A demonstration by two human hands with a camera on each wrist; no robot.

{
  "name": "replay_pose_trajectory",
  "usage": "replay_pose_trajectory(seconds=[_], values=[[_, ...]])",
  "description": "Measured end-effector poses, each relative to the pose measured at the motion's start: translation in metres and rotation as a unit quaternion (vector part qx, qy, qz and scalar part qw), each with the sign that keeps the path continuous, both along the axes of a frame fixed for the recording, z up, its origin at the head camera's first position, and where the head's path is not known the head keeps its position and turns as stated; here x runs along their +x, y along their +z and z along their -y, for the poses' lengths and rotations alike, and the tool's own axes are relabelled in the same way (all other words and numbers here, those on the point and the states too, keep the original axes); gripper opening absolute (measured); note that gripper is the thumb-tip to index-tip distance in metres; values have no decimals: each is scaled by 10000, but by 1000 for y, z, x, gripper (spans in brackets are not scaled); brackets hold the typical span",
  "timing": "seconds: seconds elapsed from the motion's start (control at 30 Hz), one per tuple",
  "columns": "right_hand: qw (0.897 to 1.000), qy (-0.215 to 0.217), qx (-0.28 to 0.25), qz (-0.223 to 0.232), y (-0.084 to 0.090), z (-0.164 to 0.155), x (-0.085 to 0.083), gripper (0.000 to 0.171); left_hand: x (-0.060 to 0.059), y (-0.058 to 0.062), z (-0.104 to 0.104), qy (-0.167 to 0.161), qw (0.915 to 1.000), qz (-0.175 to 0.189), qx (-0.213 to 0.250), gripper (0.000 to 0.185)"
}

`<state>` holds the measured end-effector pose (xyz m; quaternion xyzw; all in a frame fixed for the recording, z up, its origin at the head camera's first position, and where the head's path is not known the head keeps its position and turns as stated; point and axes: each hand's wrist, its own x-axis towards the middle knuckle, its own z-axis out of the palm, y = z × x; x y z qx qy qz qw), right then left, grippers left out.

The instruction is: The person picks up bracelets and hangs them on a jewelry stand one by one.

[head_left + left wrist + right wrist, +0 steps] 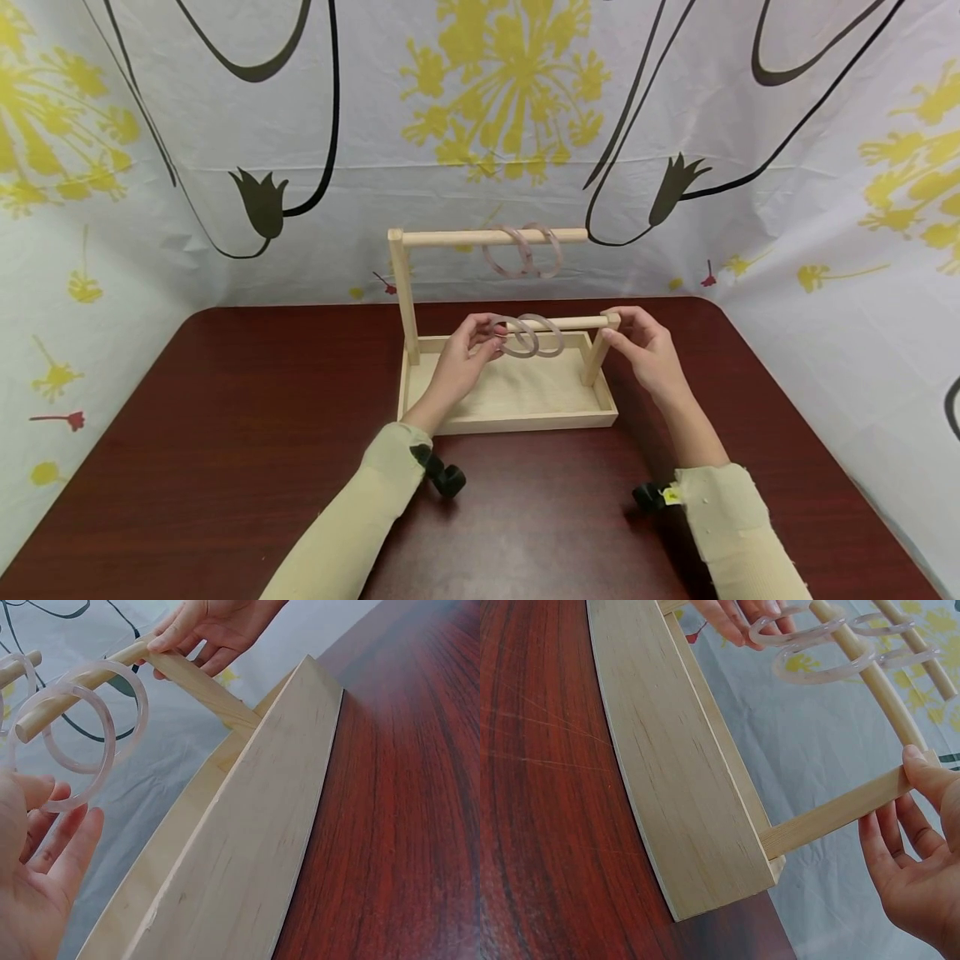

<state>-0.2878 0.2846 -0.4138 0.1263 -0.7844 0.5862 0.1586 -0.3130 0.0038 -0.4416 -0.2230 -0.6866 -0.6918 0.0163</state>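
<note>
A wooden stand with a tray base point(517, 421) carries a high rod point(450, 238) and a lower rod point(577, 322). Two translucent pinkish bangles point(525, 265) hang on the high rod. Two more hang on the lower rod, a left bangle point(505, 347) and a right bangle point(558, 344). My left hand point(480, 337) pinches the left bangle point(111, 746) at the lower rod's free end point(82, 686). My right hand point(611, 329) grips the top of the short post point(840, 814) that bears this rod point(870, 675), thumb on top.
The stand sits at the back middle of a dark red table point(225, 400). A white cloth with yellow flowers and black lines point(480, 125) hangs behind and at both sides. Black wrist mounts point(442, 477) show on both sleeves.
</note>
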Motion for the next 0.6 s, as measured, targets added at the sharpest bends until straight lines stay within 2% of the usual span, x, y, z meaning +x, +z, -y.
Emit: replay_pose_trajectory(seconds=[0.23,0.6], values=[[10000,3,-30,29,-1,-1,0,29,-2,2,0,393,9991,81,-106,23],[10000,17,-71,16,1,0,2,28,-7,2,-5,649,9977,211,54,21]])
